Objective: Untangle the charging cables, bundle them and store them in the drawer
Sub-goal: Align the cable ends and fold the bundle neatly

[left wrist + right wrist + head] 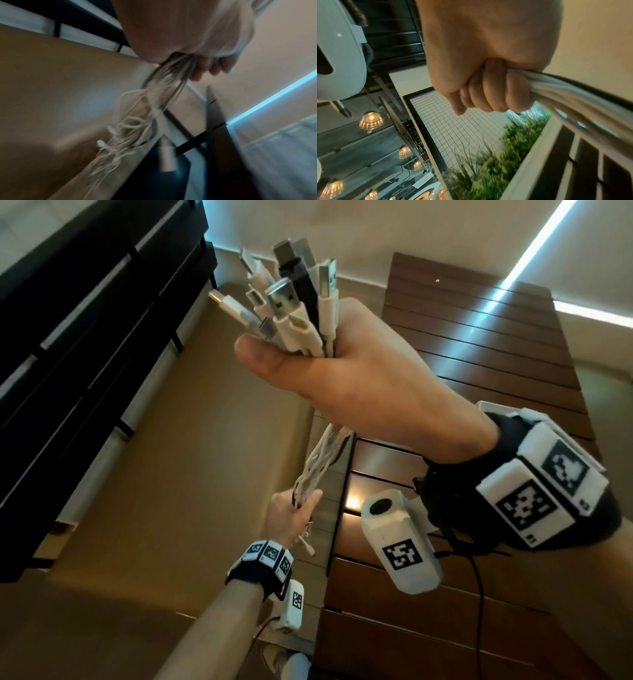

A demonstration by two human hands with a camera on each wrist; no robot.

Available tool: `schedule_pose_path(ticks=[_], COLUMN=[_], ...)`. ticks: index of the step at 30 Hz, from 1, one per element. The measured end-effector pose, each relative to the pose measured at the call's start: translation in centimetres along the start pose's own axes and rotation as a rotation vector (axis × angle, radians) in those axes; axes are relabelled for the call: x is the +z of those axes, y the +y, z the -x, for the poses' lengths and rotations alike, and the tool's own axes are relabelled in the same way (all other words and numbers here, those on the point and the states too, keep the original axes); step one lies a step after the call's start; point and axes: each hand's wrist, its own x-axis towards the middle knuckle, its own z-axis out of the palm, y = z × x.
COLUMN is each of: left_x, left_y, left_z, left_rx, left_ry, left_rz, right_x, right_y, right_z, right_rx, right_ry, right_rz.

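Observation:
My right hand (346, 371) is raised high and grips a bunch of charging cables (291, 302) just below their plugs; several white USB ends and one black one fan out above the fist. The white cords (325, 460) hang down from the fist to my left hand (294, 511), which holds them lower down. In the left wrist view the cords (164, 83) leave my curled fingers (204, 67) and their loose ends (116, 136) dangle, blurred. The right wrist view shows my fingers (489, 93) wrapped round the cable bundle (573, 100).
A dark wooden slatted table (479, 371) stands to the right, below my hands. A black chest of drawers (85, 320) runs along the left wall, its drawers closed. Tan floor (171, 474) lies between them.

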Motion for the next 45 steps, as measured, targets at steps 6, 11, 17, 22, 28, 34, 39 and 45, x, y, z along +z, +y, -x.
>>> schedule_pose_path(ticks=[6, 11, 17, 22, 28, 34, 39, 45], left_x=[-0.5, -3.0, -7.7, -9.6, -7.6, -5.5, -5.0, -3.4], left_y=[-4.5, -3.2, -0.5, 9.0, 16.3, 16.1, 16.7, 14.0], left_z=[1.3, -0.2, -4.0, -4.9, -4.3, -3.7, -2.1, -1.6], left_rx=[-0.347, -0.363, -0.312, -0.027, 0.269, 0.165, 0.315, 0.541], left_ry=[-0.463, -0.580, -0.862, -0.414, -1.106, -0.899, -0.596, -0.423], left_rz=[-0.212, -0.314, -0.568, 0.414, 0.601, 0.847, 0.728, 0.296], right_x=[-1.1, 1.0, 1.7, 1.7, 0.7, -0.7, -1.0, -0.8], right_y=[-0.3, 1.6, 2.7, 3.5, 4.6, 6.3, 6.8, 6.8], right_z=[0.7, 1.9, 2.5, 2.0, 0.8, 1.2, 1.2, 1.2], right_rx=[-0.071, 0.048, 0.086, 0.021, -0.034, 0.045, 0.033, 0.029], right_ry=[-0.039, -0.026, -0.056, -0.152, -0.207, -0.126, -0.022, -0.023], right_rz=[0.034, -0.027, -0.060, -0.104, -0.244, -0.593, -0.666, -0.675])
